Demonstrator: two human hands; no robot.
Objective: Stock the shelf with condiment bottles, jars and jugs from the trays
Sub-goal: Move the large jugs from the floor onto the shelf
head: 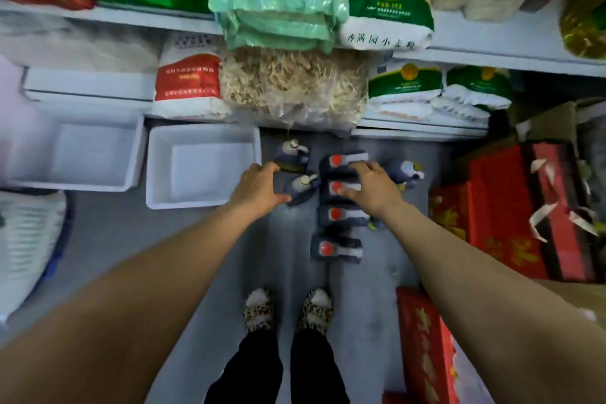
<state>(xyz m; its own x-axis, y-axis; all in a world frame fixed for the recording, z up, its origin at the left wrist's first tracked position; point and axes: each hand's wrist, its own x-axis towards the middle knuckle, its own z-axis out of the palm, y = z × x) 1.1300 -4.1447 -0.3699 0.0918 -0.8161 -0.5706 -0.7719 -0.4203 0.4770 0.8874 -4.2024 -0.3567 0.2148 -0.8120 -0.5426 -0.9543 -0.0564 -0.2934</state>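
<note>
Four dark jugs with red caps stand in a line on the gray floor, in the middle of the frame. They sit close, one touching the next. Two dark jugs with pale caps stand just to the left of the line, and one more dark jug stands to the right. There is a thin strip of bare floor between the left pair and the line.

The left hand hangs over the two pale-capped jugs. Its fingers are spread and a bit bent, and hold nothing; I cannot tell if they touch the jugs. The right hand is over the top two red-capped jugs. Its fingers are spread too, with the tips at the handles; I cannot tell if they grip.

Left of the jugs, two white trays sit side by side on the floor, near the left hand. Red boxes crowd the right side. More open floor lies below the jugs, down to two spotted slippers.

Along the top, the shelf edge runs just above the jugs. It carries a clear bag of pale strips, a red and white sack and green and white bags.
</note>
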